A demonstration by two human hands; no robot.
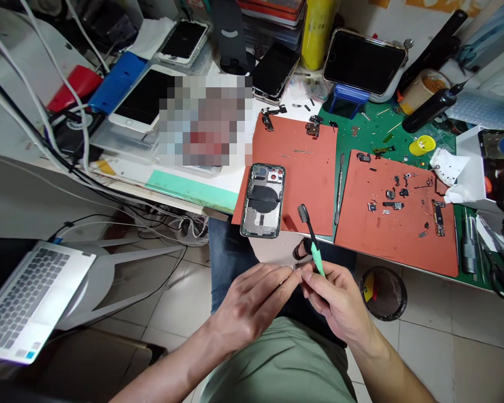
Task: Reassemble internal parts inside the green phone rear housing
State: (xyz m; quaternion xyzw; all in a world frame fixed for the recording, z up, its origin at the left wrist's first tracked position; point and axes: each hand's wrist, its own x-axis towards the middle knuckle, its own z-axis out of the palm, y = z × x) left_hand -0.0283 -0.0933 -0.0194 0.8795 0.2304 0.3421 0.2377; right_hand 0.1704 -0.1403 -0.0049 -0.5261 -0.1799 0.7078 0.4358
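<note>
A toothbrush (316, 256) with a green handle and dark bristles points up and away from my right hand (336, 296), whose fingers are closed round its lower end. My left hand (256, 305) has its fingers pressed together, and their tips meet those of the right hand over my lap. Whatever lies between the left fingertips is too small or hidden to name. Beyond both hands, an opened phone housing (260, 221) lies at the front edge of the left orange mat (306, 184), its inner side up with a dark round patch.
A second orange mat (382, 235) bears several tiny phone parts. Between the mats lies a thin metal tool (340, 187). Scissors (500, 279) and screwdrivers are at the right. Phones stand at the back, a laptop (29, 302) at left, and a bin (384, 294) below the table edge.
</note>
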